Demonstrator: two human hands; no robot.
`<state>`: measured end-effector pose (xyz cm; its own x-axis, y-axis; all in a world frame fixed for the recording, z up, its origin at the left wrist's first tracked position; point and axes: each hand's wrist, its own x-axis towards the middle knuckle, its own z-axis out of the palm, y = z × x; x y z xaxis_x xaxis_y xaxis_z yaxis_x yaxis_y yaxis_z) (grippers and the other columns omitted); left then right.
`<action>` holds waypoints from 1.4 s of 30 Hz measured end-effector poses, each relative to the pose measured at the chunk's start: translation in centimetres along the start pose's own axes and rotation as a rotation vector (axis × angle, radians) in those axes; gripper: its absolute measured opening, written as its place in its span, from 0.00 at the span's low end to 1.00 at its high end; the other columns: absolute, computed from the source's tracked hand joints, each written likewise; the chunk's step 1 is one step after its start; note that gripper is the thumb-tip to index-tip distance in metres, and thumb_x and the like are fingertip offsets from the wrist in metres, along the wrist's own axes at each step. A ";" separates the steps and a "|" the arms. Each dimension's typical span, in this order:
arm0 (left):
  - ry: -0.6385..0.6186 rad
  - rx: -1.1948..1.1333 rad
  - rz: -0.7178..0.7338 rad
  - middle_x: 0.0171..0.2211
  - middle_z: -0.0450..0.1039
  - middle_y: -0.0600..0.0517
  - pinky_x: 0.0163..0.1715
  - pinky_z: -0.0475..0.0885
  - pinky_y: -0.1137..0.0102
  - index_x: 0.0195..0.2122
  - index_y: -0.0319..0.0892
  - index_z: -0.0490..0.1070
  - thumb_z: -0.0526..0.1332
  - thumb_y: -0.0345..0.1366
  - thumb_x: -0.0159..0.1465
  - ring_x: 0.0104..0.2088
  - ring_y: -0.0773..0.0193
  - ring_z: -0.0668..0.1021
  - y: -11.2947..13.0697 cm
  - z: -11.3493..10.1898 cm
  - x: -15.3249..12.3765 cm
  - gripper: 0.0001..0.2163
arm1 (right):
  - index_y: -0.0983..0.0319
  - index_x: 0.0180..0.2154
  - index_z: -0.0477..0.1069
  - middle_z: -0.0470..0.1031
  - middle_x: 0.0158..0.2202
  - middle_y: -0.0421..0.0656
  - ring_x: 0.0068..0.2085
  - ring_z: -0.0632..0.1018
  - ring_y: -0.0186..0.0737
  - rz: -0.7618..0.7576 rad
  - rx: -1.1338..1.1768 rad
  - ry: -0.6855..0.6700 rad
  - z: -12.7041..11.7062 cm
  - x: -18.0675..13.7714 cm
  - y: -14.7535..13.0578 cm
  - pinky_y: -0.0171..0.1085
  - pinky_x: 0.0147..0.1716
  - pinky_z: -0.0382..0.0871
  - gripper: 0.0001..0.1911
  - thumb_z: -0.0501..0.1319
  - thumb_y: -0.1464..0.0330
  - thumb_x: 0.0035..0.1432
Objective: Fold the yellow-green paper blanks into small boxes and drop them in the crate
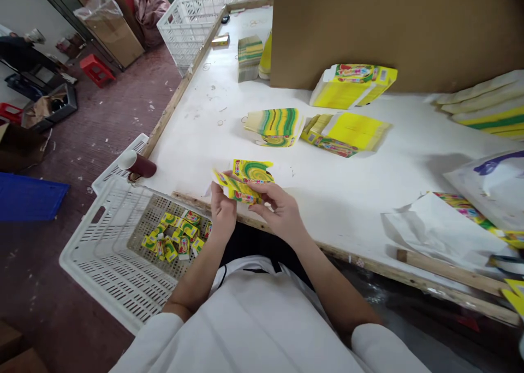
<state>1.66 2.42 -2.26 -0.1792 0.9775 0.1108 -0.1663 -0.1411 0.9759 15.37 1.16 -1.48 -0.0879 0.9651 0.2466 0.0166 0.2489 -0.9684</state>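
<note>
Between my two hands, over the table's front edge, is a small yellow and green printed carton point(241, 190) with a flap standing up at its left end. My left hand point(223, 209) is closed on that left end. My right hand point(278, 206) pinches the other end between thumb and fingers. Just behind it on the table lies another yellow carton point(252, 170) with a green swirl print. Farther back stands a stack of flat cartons point(276, 123), with a bundle of yellow cartons point(347, 132) to its right.
Below left, a white plastic crate point(110, 253) holds several small yellow cartons point(176, 234). A dark red cylinder point(141, 164) sits at the table's left edge. A large cardboard sheet point(388, 29) stands along the back. White paper point(434, 225) and a wooden strip point(446, 269) lie at right.
</note>
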 end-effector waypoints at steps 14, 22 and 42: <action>-0.515 0.644 0.129 0.61 0.68 0.39 0.61 0.65 0.51 0.65 0.45 0.60 0.73 0.60 0.43 0.63 0.41 0.69 7.6 -5.0 1.4 0.51 | 0.38 0.45 0.77 0.82 0.45 0.34 0.53 0.76 0.45 -0.416 -0.548 -0.030 -2.3 -0.6 -0.4 0.55 0.64 0.60 0.12 0.62 0.63 0.64; -0.578 0.850 0.336 0.57 0.69 0.43 0.51 0.73 0.59 0.64 0.47 0.52 0.67 0.30 0.54 0.55 0.50 0.75 3.9 -1.4 -0.8 0.38 | 0.55 0.65 0.60 0.67 0.65 0.50 0.64 0.70 0.54 0.131 0.192 -0.024 -0.5 0.1 -0.1 0.57 0.60 0.70 0.35 0.61 0.51 0.61; -0.066 0.481 -0.026 0.45 0.72 0.48 0.39 0.75 0.67 0.53 0.45 0.62 0.71 0.46 0.54 0.40 0.61 0.78 3.2 -2.7 -0.7 0.29 | 0.50 0.61 0.68 0.59 0.70 0.45 0.67 0.67 0.51 -0.151 -0.227 0.061 -1.7 -0.6 1.8 0.50 0.61 0.69 0.25 0.62 0.63 0.63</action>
<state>-1.33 0.87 0.32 -0.1169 0.9898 0.0819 0.3000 -0.0434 0.9530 17.14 1.14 -3.27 -0.0464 0.9173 0.3955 0.2309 0.3950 -0.8892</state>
